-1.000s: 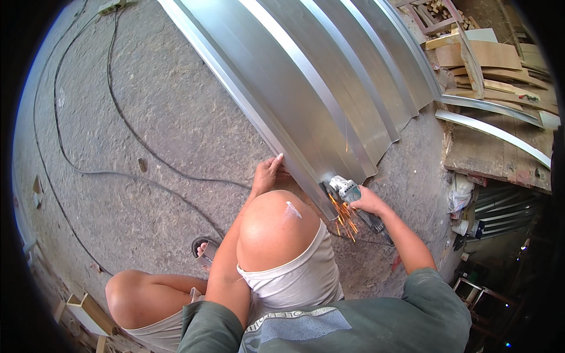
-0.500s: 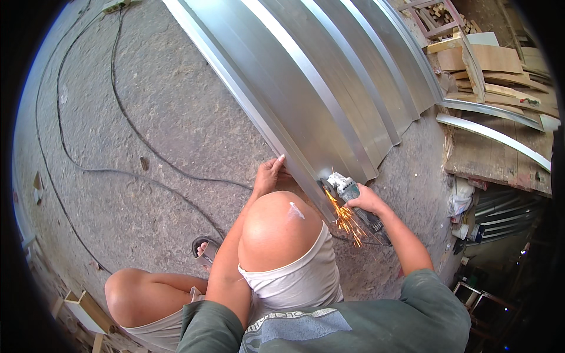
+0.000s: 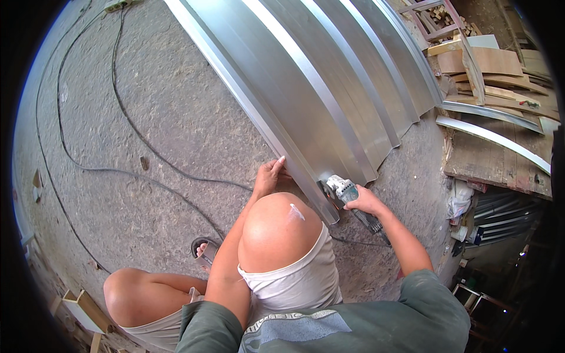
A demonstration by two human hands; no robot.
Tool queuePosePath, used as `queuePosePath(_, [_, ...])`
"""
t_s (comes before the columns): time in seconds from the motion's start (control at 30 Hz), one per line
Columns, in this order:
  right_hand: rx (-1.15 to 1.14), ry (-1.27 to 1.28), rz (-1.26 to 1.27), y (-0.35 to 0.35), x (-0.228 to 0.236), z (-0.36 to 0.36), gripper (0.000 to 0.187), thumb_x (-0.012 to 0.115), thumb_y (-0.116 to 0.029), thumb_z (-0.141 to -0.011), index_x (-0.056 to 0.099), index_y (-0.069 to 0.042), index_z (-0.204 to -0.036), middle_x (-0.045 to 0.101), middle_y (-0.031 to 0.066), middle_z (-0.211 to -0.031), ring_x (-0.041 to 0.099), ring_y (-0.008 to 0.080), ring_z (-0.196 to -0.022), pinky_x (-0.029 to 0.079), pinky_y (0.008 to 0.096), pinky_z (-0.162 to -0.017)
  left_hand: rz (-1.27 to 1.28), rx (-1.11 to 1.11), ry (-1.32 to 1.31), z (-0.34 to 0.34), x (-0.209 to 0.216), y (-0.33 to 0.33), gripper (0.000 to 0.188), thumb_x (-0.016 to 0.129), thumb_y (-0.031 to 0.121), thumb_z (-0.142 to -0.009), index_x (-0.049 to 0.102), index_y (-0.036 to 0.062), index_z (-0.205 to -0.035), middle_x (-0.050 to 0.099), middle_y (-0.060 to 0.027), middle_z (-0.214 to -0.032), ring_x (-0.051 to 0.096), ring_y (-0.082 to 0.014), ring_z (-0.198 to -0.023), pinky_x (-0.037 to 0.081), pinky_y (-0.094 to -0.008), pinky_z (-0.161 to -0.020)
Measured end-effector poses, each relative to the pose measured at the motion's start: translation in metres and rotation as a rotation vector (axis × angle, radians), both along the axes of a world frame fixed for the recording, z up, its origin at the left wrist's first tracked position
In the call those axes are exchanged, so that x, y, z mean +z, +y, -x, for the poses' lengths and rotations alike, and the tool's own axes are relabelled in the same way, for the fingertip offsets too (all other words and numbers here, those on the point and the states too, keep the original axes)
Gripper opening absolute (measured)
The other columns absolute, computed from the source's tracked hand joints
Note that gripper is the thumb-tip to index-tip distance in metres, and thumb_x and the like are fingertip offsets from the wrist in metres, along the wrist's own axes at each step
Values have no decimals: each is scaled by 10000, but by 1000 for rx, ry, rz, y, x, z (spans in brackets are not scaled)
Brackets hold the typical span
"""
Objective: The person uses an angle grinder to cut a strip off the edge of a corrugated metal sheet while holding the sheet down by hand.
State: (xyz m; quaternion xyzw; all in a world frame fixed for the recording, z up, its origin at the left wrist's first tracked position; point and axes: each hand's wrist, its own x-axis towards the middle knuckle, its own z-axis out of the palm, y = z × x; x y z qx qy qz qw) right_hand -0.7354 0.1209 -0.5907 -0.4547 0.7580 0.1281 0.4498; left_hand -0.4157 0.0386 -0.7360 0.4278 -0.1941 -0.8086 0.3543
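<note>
A large ribbed metal sheet (image 3: 282,88) lies across the floor, its near end close to my knee. My left hand (image 3: 270,176) grips the sheet's left edge, thumb on top and the other fingers partly hidden beneath. In my right hand (image 3: 366,200) is an angle grinder (image 3: 347,190), its fingers wrapped round the body. The grinder's dark disc (image 3: 329,192) is at the sheet's near end, beside the edge rib. Only a faint orange glint shows by the disc. The grinder's cord (image 3: 360,241) trails along the floor behind it.
Black cables (image 3: 120,117) snake over the concrete floor (image 3: 176,117) on the left, from a socket box (image 3: 116,5). Wooden boards (image 3: 494,73) are piled at the far right, near curved metal strips (image 3: 497,141). A wooden piece (image 3: 88,315) lies at lower left.
The bright spray of sparks below the grinder has died away. The grinder has shifted very slightly, while my left hand stays on the sheet's edge.
</note>
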Motion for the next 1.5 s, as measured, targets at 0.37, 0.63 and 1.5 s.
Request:
queuePosePath(0.37, [31,25,31,-8,-2,-5,821,874,-292,-624,581,85,-1292,696,242,-1202,676,324,-1120,501,374,-999,-24,-9,-5,-2,5,-1,369,574,309,-1076,709,-15,-964,748,-115,-841,731,-189,-738,604,-314,-708])
queuePosePath(0.63, [-13,-24,43,-11,0,-9,824,881,-328,-594,597,102,-1237,680,280,-1210,668,365,-1142,508,399,-988,3,-2,7,-1,3,-1,371,574,307,-1076,708,-21,-964,751,-124,-842,735,-199,-747,600,-320,-723])
queuePosePath(1.5, [-30,-83,65,-23,-7,-14,830,870,-281,-621,569,106,-1291,681,253,-1216,666,335,-1134,504,387,-1000,-13,-16,30,-3,4,0,393,587,331,-1069,705,-43,-1045,756,-134,-895,750,-216,-792,617,-326,-748])
